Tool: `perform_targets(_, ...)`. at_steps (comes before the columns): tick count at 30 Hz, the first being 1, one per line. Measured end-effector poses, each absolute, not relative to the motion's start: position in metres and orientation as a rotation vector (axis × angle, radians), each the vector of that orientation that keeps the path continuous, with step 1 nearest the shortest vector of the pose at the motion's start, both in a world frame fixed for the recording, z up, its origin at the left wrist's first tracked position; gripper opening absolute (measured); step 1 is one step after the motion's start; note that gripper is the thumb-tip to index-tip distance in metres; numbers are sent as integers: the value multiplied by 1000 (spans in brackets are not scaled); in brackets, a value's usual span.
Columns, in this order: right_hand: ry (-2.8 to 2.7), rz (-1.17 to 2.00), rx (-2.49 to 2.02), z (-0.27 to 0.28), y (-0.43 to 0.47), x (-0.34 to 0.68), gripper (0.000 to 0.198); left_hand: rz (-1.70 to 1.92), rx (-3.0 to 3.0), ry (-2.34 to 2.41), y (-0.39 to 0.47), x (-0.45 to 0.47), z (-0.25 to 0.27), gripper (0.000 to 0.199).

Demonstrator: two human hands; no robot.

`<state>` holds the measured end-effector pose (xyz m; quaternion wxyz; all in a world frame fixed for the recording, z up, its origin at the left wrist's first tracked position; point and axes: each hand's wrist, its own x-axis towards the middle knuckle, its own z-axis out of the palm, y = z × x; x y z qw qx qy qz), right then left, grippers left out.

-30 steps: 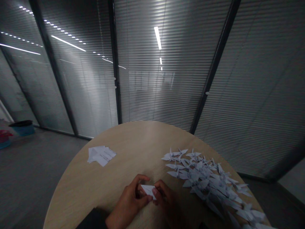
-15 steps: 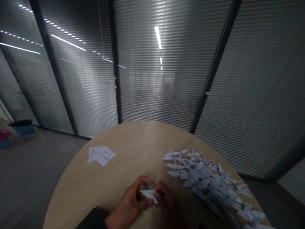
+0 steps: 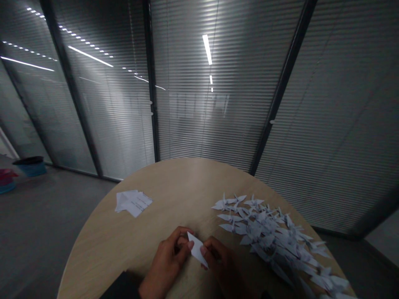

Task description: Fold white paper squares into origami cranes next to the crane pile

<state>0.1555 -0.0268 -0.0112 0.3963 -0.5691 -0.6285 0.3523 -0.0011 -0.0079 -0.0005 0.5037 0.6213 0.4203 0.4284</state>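
A small folded piece of white paper is held up between my two hands near the front of the round wooden table. My left hand pinches its left edge with thumb and fingers. On the other side, my right hand grips the right edge, its thumb on the front face. The paper is a narrow diamond, tilted down to the right. To the right of my hands lies a large pile of folded white paper cranes.
A small stack of white paper sheets, some with printed lines, lies on the left of the table. Glass panels with blinds stand behind the table. On the floor at far left is a blue bin with a dark liner, near a red-lined one.
The folded paper has turned from a flat triangle to a slanted diamond. My left hand has shifted slightly up and to the left; both hands still hold the paper.
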Motion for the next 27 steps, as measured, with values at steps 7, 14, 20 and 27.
perform_targets(7, -1675, 828, -1449, -28, -22, 156, 28, 1022, 1342, 943, -4, 1, -2, 45)
perform_targets(14, -1703, 654, -1437, -31, -22, 156, 15, 967, 1239, 985, 2, 2, -1, 43)
perform_targets(20, -1674, 553, -1363, -26, -26, 157, 16, 936, 1179, 991, 3, 1, -7, 48)
perform_targets(27, -1821, 433, -1252, -19, -31, 160, 27, 891, 1108, 919, 2, 1, -12, 49)
